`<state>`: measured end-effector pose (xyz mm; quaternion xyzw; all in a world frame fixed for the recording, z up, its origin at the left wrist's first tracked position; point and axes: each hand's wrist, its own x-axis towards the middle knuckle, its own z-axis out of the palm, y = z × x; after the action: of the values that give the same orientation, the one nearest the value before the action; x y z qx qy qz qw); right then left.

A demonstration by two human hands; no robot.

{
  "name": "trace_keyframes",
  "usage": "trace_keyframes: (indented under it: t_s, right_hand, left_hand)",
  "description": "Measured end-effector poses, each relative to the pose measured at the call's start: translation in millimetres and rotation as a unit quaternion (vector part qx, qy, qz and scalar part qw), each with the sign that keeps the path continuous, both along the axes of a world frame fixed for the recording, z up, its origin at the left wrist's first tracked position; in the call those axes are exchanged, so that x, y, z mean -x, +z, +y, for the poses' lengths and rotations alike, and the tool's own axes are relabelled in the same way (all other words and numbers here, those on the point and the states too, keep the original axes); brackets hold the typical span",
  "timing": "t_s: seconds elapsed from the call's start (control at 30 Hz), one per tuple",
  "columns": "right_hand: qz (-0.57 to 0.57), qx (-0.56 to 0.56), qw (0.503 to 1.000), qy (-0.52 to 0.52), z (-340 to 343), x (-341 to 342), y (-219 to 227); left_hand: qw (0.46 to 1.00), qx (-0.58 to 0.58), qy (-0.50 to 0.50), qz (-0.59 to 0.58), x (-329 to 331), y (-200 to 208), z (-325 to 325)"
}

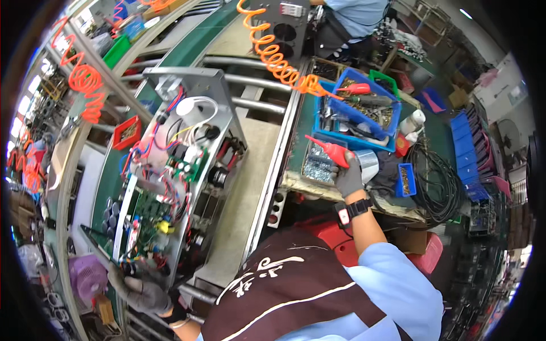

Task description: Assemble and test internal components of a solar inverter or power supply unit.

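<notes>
My right hand point(348, 176), in a grey glove, is closed round a red bottle with a long pointed nozzle point(331, 150). The nozzle points up and left over a tray of small silvery screws point(319, 165). At the lower left, my gloved left hand point(142, 294) is beside the near end of an open metal chassis point(222, 105), fingers stretched and apart near a dark strip point(99, 245). Whether the fingertips touch the chassis is hard to make out. Inside the chassis are a green circuit board point(149, 207), coloured wires and a round white part point(185, 106).
Blue bins point(355, 142) hold tools, screws and another red pointed item point(355, 88). A black cable coil point(438, 182) lies right of a small blue box point(405, 179). Orange coiled hoses point(273, 54) hang overhead. A purple fan point(88, 277) stands left; another person point(355, 17) works beyond.
</notes>
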<state>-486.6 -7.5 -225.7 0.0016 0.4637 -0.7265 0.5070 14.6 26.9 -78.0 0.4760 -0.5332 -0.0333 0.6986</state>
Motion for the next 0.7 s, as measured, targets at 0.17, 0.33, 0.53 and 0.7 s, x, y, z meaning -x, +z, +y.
trace_keyframes:
  t_s: [0.17,0.33,0.53,0.7]
  right_hand:
    - [0.005,-0.096,0.995,-0.016,-16,69,-18]
    - [-0.016,-0.051,0.989,0.136,-28,109,-49]
    - [-0.037,-0.202,0.976,0.067,-32,73,-20]
    - [0.453,0.058,0.862,0.22,-119,-34,86]
  left_hand:
    - [0.971,0.002,0.129,-0.204,1,2,-9]
    - [0.966,-0.014,0.163,-0.198,0,-13,-10]
    - [0.972,-0.072,0.2,-0.1,37,9,-3]
    - [0.958,-0.063,0.279,-0.02,40,10,-2]
